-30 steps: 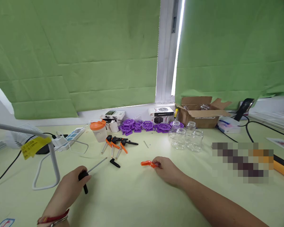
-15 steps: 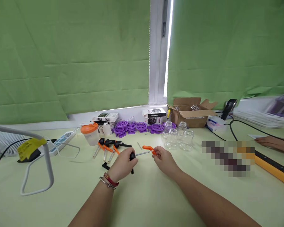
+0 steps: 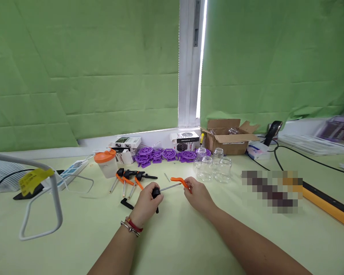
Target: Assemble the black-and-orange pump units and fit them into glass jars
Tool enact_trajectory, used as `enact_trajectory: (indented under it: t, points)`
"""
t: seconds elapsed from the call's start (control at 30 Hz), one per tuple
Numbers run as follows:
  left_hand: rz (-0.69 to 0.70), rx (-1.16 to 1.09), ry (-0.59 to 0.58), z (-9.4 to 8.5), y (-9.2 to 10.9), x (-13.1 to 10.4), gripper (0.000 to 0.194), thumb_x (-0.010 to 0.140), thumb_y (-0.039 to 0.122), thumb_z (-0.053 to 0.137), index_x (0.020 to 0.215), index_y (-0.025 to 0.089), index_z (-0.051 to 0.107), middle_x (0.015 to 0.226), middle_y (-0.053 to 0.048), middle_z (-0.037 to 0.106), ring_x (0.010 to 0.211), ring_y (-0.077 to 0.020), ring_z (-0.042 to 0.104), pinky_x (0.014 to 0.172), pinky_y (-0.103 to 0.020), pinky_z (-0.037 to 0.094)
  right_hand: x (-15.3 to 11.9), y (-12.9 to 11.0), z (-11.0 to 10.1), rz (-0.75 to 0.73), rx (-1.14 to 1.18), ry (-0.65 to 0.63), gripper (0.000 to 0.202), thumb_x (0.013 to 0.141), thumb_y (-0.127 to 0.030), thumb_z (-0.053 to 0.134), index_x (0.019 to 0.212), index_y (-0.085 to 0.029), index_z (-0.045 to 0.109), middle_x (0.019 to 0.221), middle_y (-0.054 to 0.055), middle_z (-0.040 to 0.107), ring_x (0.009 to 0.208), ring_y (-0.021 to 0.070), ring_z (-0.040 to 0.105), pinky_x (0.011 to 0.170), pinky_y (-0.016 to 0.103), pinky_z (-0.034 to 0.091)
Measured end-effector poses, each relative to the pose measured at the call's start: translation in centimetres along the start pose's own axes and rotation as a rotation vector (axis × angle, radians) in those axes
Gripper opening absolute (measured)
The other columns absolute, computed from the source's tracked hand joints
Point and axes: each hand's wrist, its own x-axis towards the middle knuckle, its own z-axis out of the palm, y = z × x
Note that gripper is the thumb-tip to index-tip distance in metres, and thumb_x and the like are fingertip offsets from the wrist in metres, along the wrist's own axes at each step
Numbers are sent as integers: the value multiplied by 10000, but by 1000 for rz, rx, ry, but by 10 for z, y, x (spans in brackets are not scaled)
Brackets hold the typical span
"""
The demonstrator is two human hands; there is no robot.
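Note:
My left hand (image 3: 149, 199) is closed around a black plastic part (image 3: 156, 192) with a thin metal rod (image 3: 170, 186) sticking out to the right. My right hand (image 3: 199, 194) pinches a curved orange plastic piece (image 3: 177, 179) by its lower end. The rod's tip lies right by the orange piece; whether they touch I cannot tell. Left of my left hand lie several similar assemblies (image 3: 124, 181) with black heads, metal rods and orange arms. A small black angled part (image 3: 127, 203) rests close to my left wrist. Beyond my hands lies a loose thin rod (image 3: 167, 177).
Several clear glass jars (image 3: 205, 170) stand beyond my right hand, before an open cardboard box (image 3: 231, 143). Purple plastic pieces (image 3: 169, 154) and small printed boxes (image 3: 185, 140) line the back. An orange-lidded cup (image 3: 106, 162), power strip (image 3: 71, 173) and grey metal frame (image 3: 57, 202) are left.
The rod in my left hand now tilts upward more and its tip has drawn back slightly from the orange piece. Another person's hand at the right has left the view.

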Motion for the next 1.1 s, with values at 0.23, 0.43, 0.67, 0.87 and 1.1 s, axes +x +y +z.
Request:
enact_trajectory:
  t: [0.23,0.43,0.67,0.87,1.1]
  points:
    - [3,-4,12,4,1,-1,157,705,291,529,822,211,461,652,60,385,528,-95,363,485,-211,331,-1,2,8,-34,24,-4,154,776,-222,472,925,-220,510,838,13,643,615,130,547,552,234,365]
    - [-8,-65,5,7,-2,-3,226,719,290,531,915,215,448,709,52,397,523,-84,369,457,-201,335,-5,-6,6,-64,-11,-15,327,774,-205,482,1095,-247,437,839,-4,641,590,125,533,553,229,350]
    - [45,-117,44,17,-3,-5,404,684,265,606,1042,215,425,932,-20,505,778,-136,528,657,-243,433,-17,-18,10,-104,98,-169,376,743,-217,542,1106,-274,463,825,-24,582,520,91,459,550,222,364]
    - [75,-209,-47,21,0,-9,443,701,239,592,1099,222,399,903,-11,509,799,-143,532,673,-252,449,-25,-23,13,-145,235,-239,397,742,-206,545,1120,-292,462,846,-39,560,494,72,413,529,217,356]
    - [121,-265,-37,16,0,-7,515,654,200,640,1117,240,418,951,-7,483,797,-128,526,676,-248,455,-24,-23,7,-203,143,-237,437,730,-177,551,1139,-315,482,880,-36,619,510,85,428,575,233,368]
